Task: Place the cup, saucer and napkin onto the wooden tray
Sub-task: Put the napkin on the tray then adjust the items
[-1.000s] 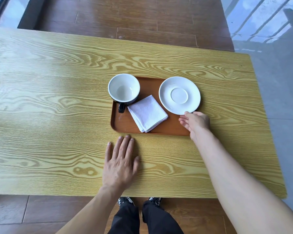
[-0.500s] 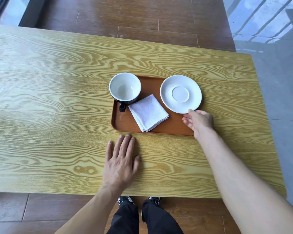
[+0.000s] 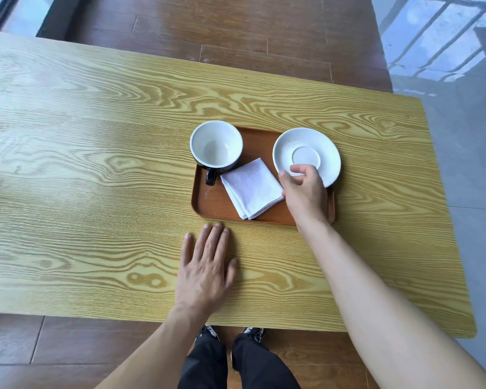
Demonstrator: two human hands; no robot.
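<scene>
Right hand (image 3: 303,192): you pinch the near rim of the saucer (image 3: 314,153).
Left hand (image 3: 205,268): flat and spread on the desk (image 3: 96,164), holding nothing.
Position: cup (image 3: 216,144) and napkin (image 3: 250,189) on the tray (image 3: 211,203); saucer overhangs its right edge.
Risk: glazed saucer may slip or tip off the raised lip.
Materials: smooth round china, soft folded cloth, wooden tray.

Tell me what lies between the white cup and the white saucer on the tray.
In the head view, a bare strip of the brown wooden tray separates the white cup from the round white saucer; the folded white napkin lies just nearer.
</scene>
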